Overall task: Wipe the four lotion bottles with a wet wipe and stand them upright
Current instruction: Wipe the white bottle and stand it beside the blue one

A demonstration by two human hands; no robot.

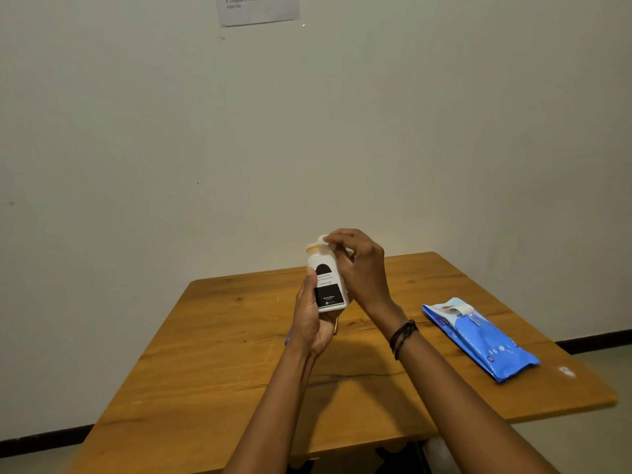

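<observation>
Bottle (327, 283) held up in the air over the middle of the wooden tabletop (219, 336), close to upright, cap end tipped slightly left. White body, black label panel with an arch shape on top and small print too fine to read. Yellowish band at the neck under a white cap.

Left hand (309, 318) cups the bottle from below and from its left side; fingers wrapped behind the base, thumb lying up along the left edge of the label. Fingers closed on the bottle.

Right hand (359, 265) comes over from the right, curled around the upper part and shoulder of the bottle, fingertips at the cap. A small pale round shape shows at those fingertips; cannot tell whether it is the cap's own lid or a bit of wipe. A scrap of white peeks out near the right palm, too hidden to name. Right fingers closed narrow against the bottle top. Dark cord bracelet (403, 336) on the right wrist.

Blue wipes pack (482, 340) lies flat on the right part of the tabletop, well apart from the hands, white flap at its far end.

Behind the left hand, slivers of blue and yellow show on the tabletop; mostly hidden, not identifiable.

Plain wall (136, 131) behind, printed sheet (256, 8) stuck at the top edge.
</observation>
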